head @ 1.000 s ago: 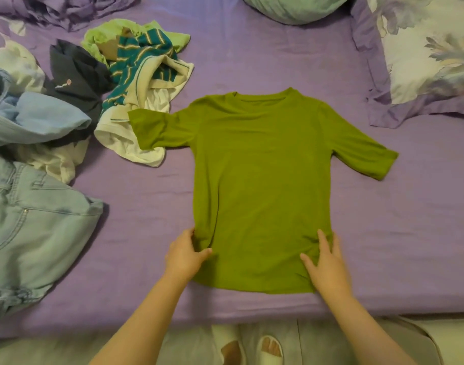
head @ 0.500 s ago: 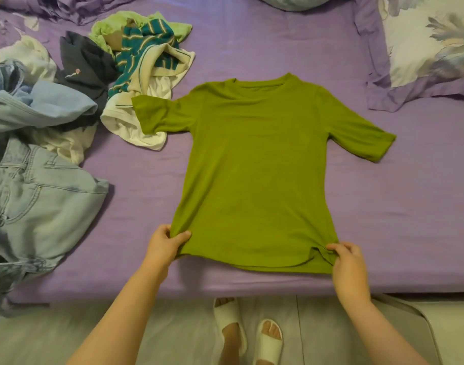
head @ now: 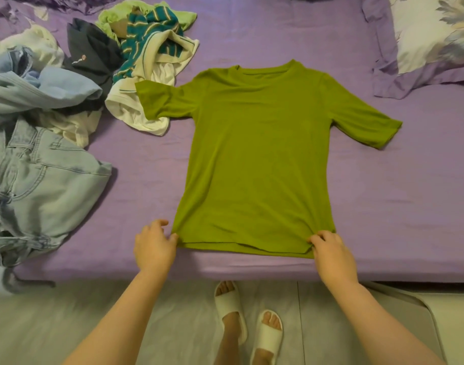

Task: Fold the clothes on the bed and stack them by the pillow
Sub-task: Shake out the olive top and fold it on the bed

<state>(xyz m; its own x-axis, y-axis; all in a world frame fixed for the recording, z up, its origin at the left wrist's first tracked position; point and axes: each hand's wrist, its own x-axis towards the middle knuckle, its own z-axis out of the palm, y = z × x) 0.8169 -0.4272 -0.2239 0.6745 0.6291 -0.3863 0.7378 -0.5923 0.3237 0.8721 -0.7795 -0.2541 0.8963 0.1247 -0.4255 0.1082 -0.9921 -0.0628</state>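
An olive-green short-sleeved knit T-shirt [head: 257,159] is spread flat on the purple bedsheet [head: 396,206], collar toward 12 o'clock, hem at 6 o'clock near the bed edge. Both sleeves are extended; the sleeve at 9 o'clock overlaps a crumpled white garment [head: 136,111] at the edge of the unfolded heap.

The left hand [head: 153,246] is placed at the hem corner at 7 o'clock, thumb touching the fabric edge, fingers loosely curled on the sheet beside it; whether cloth is actually held cannot be told. The right hand [head: 332,252] is placed at the hem corner at 5 o'clock, where the fabric is bunched and pinched between thumb and fingers.

At 9 to 11 o'clock unfolded clothes are piled: light-blue denim jeans [head: 41,185], a pale blue garment [head: 41,88], a dark navy garment [head: 94,59] and a teal-and-cream striped top [head: 149,40] over a light green piece [head: 112,17]. A floral pillow with a purple frilled border [head: 431,40] is located at 1 to 2 o'clock, well apart from the shirt. White slide sandals [head: 249,322] are worn on the grey floor at 6 o'clock.
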